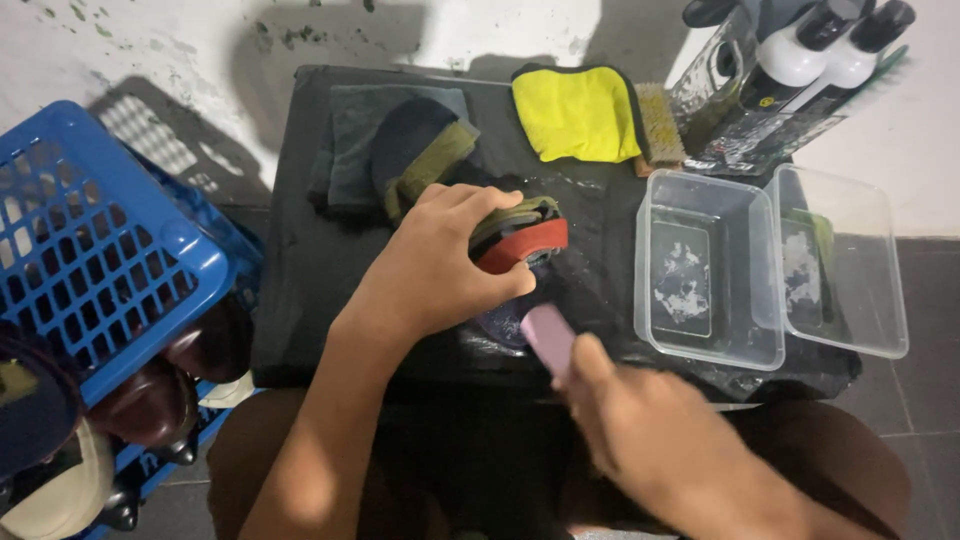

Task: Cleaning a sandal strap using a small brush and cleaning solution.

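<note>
At the centre of the frame the left hand (432, 265) grips a shoe (520, 240), fingers curled over its top and thumb along the near side, holding it against a black cloth (320, 260) that covers the work surface. The shoe shows an olive edge and a red band; its dark lower part looks wet.

Just below it, the right hand (640, 430) comes in from the lower right, blurred, with its fingers clenched round a pale pink brush (548, 338). The brush's far end touches the shoe's lower side.

On the cloth in the upper middle lies a second shoe (420, 150), dark with an olive strip, resting on a folded grey towel (350, 140). To its right is a yellow mitt (575, 112) with a black edge, and just beside that a bristle brush (660, 125).

At the right stand two clear plastic tubs (760, 270) side by side, touching, each with a little foamy water at the bottom. Above them, in the upper right corner, lie bottles (800, 60) with white bodies and black caps.

At the left edge a blue crate (100, 240) sits tilted, with dark shoes (190, 370) beneath and beside it in the lower left.
</note>
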